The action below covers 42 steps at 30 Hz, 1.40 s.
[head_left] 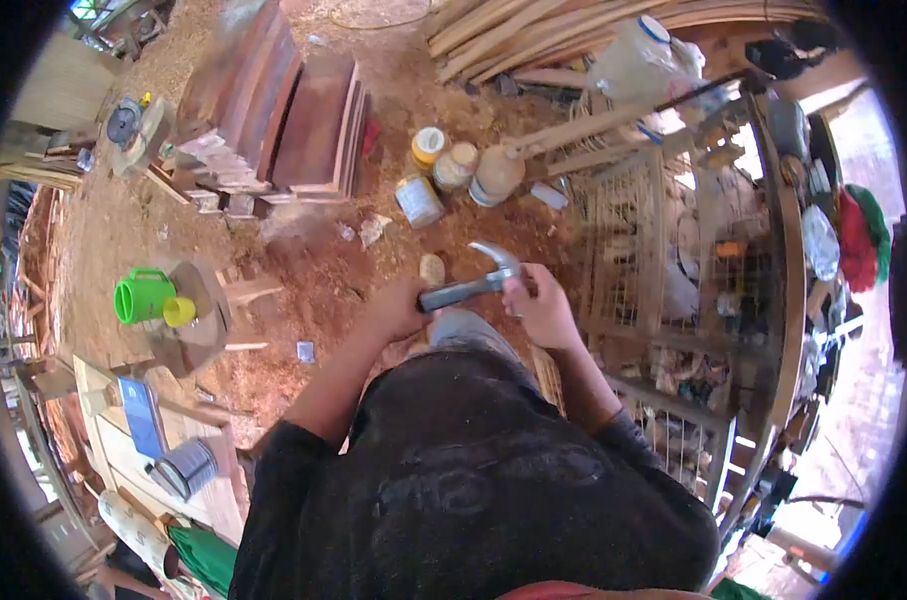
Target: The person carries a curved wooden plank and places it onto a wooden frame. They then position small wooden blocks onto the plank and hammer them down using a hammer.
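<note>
A claw hammer (461, 292) lies almost level across the front of my body, its metal head to the right and its dark grip to the left. My left hand (402, 308) is closed around the end of the grip. At the other end, my right hand (546, 308) has its fingers curled against the hammer's head, and the curved claw points up and left. Part of each hand's fingers is hidden from this angle. Below the hammer are my trouser leg and dark shirt.
Stacked boards (314, 130) stand at upper left. Paint cans and tubs (420, 200) sit ahead on the sawdust-strewn floor. A green jug (146, 297) and yellow cup (180, 311) rest on a stool at left. A metal mesh rack (624, 270) with cluttered shelves flanks my right.
</note>
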### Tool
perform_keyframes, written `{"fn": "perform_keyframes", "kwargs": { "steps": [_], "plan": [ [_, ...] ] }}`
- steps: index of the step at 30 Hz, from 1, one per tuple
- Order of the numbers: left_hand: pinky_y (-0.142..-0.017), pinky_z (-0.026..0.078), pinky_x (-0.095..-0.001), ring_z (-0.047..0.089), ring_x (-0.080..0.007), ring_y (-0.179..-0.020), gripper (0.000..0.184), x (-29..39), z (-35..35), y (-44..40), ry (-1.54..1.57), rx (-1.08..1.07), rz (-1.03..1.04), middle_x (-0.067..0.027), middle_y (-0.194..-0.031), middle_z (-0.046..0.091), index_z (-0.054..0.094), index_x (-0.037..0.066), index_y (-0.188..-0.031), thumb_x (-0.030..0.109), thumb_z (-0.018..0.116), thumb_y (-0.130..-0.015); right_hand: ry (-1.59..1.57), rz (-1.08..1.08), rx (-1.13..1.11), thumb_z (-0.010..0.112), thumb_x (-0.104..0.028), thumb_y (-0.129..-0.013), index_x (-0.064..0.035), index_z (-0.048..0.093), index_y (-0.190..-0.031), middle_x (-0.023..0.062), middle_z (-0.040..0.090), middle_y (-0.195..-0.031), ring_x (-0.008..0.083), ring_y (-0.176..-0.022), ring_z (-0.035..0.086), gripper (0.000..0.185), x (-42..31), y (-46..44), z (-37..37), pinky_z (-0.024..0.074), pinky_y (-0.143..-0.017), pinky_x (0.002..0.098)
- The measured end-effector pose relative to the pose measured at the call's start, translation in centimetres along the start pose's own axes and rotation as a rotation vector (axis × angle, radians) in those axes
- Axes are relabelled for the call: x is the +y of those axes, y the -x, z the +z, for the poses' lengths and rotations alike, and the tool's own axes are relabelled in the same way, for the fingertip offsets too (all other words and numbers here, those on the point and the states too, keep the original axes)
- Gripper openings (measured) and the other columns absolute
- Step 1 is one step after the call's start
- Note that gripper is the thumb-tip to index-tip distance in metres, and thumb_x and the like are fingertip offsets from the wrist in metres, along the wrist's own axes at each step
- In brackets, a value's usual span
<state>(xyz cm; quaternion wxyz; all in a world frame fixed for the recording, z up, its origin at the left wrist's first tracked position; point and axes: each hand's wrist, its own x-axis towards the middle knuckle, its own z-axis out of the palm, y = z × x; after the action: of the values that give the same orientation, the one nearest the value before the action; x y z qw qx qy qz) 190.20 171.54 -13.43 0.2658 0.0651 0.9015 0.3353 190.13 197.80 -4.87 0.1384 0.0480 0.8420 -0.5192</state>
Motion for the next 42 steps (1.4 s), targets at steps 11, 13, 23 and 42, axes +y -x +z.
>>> {"fn": "perform_keyframes", "kwargs": {
  "steps": [11, 13, 23, 42],
  "plan": [
    [-0.095, 0.054, -0.0482, 0.068, -0.0370, -0.109, 0.054, -23.2, -9.6, -1.9, -0.203, 0.071, -1.040, -0.0181, -0.117, 0.071, 0.063, 0.009, -0.128, 0.030, 0.073, -0.080, 0.569, -0.078, -0.094, 0.068, -0.027, -0.088, -0.0040, 0.065, -0.109, 0.0213, 0.069, -0.102, 0.0405, -0.099, 0.066, 0.031, 0.9, -25.9, -4.5, 0.0519, -0.083, 0.0497],
    [-0.099, 0.051, -0.0486, 0.065, -0.0380, -0.116, 0.061, -26.2, -11.3, -2.5, -0.104, 0.045, -1.162, -0.0206, -0.122, 0.068, 0.058, 0.007, -0.135, 0.030, 0.073, -0.080, 0.558, -0.101, -0.078, 0.067, -0.023, -0.088, -0.0035, 0.065, -0.106, 0.0206, 0.069, -0.097, 0.0387, -0.094, 0.067, 0.027, -1.9, -29.3, -5.1, 0.0526, -0.080, 0.0470],
    [-0.101, 0.048, -0.0473, 0.063, -0.0387, -0.119, 0.060, -42.0, -24.0, -25.3, -0.320, 0.152, -0.611, -0.0229, -0.125, 0.066, 0.066, 0.005, -0.125, 0.042, 0.070, -0.079, 0.556, -0.413, -0.014, 0.071, -0.018, -0.082, -0.0030, 0.066, -0.094, 0.0193, 0.066, -0.089, 0.0382, -0.086, 0.066, 0.020, -15.1, -56.1, 5.6, 0.0531, -0.076, 0.0450],
    [-0.087, 0.054, -0.0427, 0.070, -0.0306, -0.101, 0.062, -19.7, -69.9, -70.4, 0.325, 0.421, -0.150, -0.0183, -0.108, 0.073, 0.066, 0.007, -0.122, 0.056, 0.069, -0.084, 0.485, -0.391, -0.081, 0.070, -0.015, -0.079, -0.0048, 0.064, -0.098, 0.0046, 0.064, -0.080, 0.0197, -0.075, 0.062, 0.022, -31.5, -104.8, 8.8, 0.0483, -0.071, 0.0361]
  ]
}}
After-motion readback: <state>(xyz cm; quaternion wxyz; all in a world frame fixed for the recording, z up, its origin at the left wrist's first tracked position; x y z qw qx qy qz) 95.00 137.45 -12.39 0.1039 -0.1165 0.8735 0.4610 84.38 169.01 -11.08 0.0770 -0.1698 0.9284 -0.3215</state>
